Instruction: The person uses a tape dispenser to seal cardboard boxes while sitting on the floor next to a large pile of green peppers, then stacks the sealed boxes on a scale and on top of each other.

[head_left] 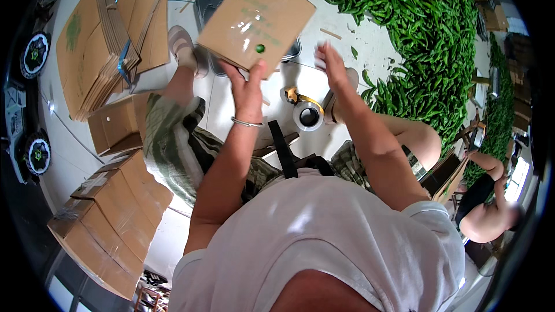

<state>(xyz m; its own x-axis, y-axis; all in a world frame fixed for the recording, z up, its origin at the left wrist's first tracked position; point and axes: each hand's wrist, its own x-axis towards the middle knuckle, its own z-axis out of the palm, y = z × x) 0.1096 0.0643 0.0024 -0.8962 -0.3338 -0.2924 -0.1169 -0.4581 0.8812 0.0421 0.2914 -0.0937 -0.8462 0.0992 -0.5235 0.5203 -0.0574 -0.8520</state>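
A cardboard box (264,17) with two round holes and green printing is held by its near edge in my left hand (247,86), thumb on the upper face. Through the nearer hole something green shows. My right hand (330,63) is raised to the right of the box, apart from it, blurred, with no object visible in it. Beneath the box is a dark plastic tray or crate (207,2), partly hidden. A tape dispenser (291,94) with a yellow part and a roll of clear tape (308,116) rests on the floor between my feet.
Green chili peppers (429,47) form a large heap on the right. Flattened cardboard boxes (93,52) tied with blue strap lie at the left. An open carton (115,125) and closed, taped cartons (117,212) stand nearer. Another person (485,221) sits at the far right.
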